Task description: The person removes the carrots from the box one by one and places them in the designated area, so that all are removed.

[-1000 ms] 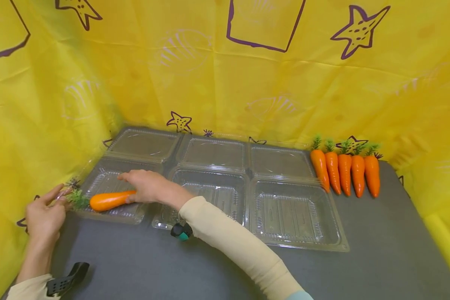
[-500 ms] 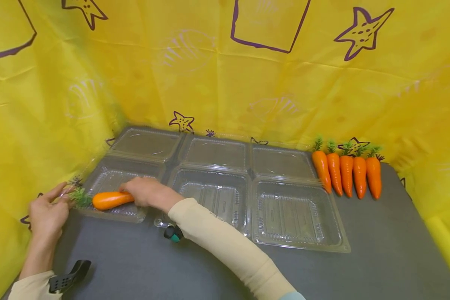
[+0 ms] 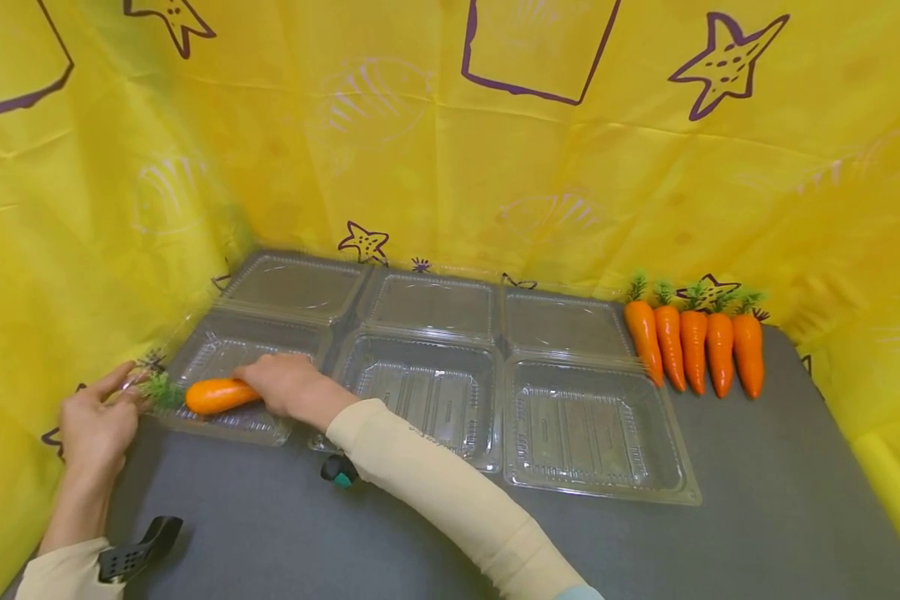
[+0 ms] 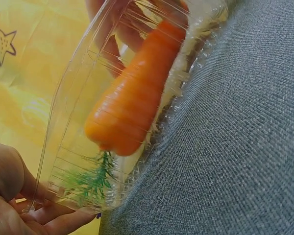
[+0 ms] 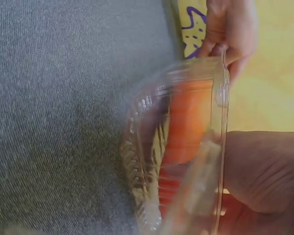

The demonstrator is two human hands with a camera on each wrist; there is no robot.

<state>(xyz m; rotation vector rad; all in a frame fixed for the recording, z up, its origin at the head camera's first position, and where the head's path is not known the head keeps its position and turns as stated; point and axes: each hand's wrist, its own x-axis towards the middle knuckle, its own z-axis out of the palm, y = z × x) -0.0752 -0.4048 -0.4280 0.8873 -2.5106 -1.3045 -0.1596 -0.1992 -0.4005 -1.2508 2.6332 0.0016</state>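
My right hand [image 3: 288,387] grips a bright orange carrot [image 3: 213,397] by its narrow end, down inside the leftmost clear plastic container [image 3: 258,435]. The carrot lies sideways, its green leafy top [image 3: 161,390] towards my left hand [image 3: 97,429]. That left hand holds the container's left rim between thumb and fingers. In the left wrist view the carrot [image 4: 132,93] shows through the clear wall, with its leaves [image 4: 90,183] close to the left fingers. The right wrist view is blurred; the right hand [image 5: 264,171] reaches over the rim there, and its fingertips are partly hidden.
Two more open containers, the middle one [image 3: 348,354] and the right one [image 3: 686,492], stand in a row, lids folded back. Several carrots [image 3: 693,350] lie side by side at the back right of the grey table [image 3: 780,500]. Yellow cloth [image 3: 420,183] hangs close behind and at the sides.
My right hand has moved slightly left and lower over the carrot, its fingers more bent and covering more of the narrow end. The left hand keeps its hold on the rim.
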